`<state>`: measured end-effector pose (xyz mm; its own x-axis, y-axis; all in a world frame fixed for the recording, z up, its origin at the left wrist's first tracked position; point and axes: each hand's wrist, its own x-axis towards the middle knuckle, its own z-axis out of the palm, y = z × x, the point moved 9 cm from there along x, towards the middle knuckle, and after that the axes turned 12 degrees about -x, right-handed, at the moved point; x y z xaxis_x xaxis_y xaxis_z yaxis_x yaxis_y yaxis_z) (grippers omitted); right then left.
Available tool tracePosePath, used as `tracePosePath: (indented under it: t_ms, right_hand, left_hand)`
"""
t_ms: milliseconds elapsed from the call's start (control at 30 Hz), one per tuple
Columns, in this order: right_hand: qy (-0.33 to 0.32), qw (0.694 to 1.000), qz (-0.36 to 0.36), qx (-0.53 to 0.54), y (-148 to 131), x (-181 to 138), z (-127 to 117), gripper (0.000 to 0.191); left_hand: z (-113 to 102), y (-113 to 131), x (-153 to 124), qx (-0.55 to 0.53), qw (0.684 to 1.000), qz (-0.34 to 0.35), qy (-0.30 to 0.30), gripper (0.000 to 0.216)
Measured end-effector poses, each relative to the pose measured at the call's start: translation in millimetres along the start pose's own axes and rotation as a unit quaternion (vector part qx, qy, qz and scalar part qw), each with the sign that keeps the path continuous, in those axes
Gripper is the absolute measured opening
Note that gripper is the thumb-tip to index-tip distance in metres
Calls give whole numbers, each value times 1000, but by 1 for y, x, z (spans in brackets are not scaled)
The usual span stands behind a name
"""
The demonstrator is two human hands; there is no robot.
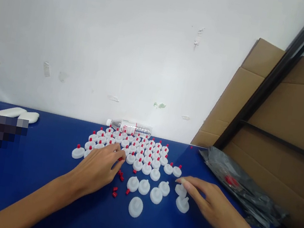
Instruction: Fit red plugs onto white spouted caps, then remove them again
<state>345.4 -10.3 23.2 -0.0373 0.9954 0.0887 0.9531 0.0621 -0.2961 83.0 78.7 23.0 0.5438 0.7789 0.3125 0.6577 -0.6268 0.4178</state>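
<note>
My left hand is closed in a pinch at the near edge of the rows of white caps, with a small red cap showing at its fingertips. On the right, the thumb and forefinger of my right hand come together at the top of a white nozzle cap, hiding its nozzle. Another bare white cap lies just below. Between my hands are several white caps without red tips, such as one nearest me. Loose red caps lie beside my left hand.
Rows of white caps with red tips cover the middle of the blue table. Behind them a clear bottle lies against the wall. A grey plastic bag and cardboard are at right. White rounded objects lie far left.
</note>
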Motion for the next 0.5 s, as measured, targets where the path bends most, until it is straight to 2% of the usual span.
tracePosePath:
  t_ms: [100,167,333,500]
  right_hand:
    - [79,997,2,6,1,6,-12,51]
    - [99,995,11,5,4,9,-9,52]
    - [37,999,32,13,10,8,17,58]
    - [21,999,42,15,14,7,19,61]
  left_hand:
    - [0,0,1,15,1000,8,-9,20]
    - [2,-1,1,18,1000,6,-25,17]
    - [8,-4,1,29,998,6,-49,23]
    - [13,-4,-1,29,998,8,-63,24]
